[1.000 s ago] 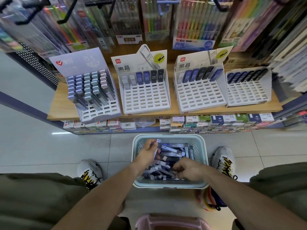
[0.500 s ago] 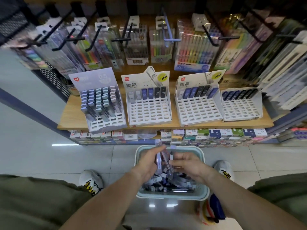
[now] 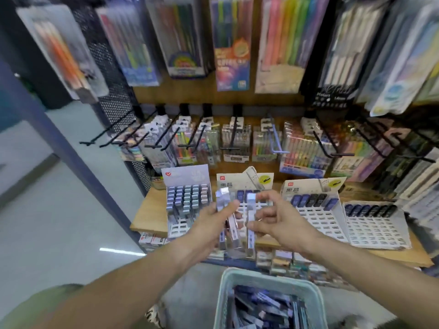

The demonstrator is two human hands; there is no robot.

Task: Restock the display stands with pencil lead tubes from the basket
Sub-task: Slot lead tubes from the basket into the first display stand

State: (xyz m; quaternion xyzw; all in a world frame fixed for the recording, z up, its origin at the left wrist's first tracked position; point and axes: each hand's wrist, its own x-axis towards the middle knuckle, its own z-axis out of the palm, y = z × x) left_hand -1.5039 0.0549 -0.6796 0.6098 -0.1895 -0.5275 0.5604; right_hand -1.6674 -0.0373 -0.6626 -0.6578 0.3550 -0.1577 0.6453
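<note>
Head cam: left hand (image 3: 213, 218) grips a bunch of lead tubes (image 3: 231, 230), right hand (image 3: 276, 220) pinches one, prob. pulling it free, blurry tho. Both up in front of the middle stand (image 3: 244, 186); basket (image 3: 268, 281) below. Next: slot it into an empty cell.

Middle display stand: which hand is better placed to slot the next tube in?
Right. The right hand pinches a single tube upright, directly in front of the middle stand. The left hand grips a bundle of tubes, so it would first have to separate one.
</note>
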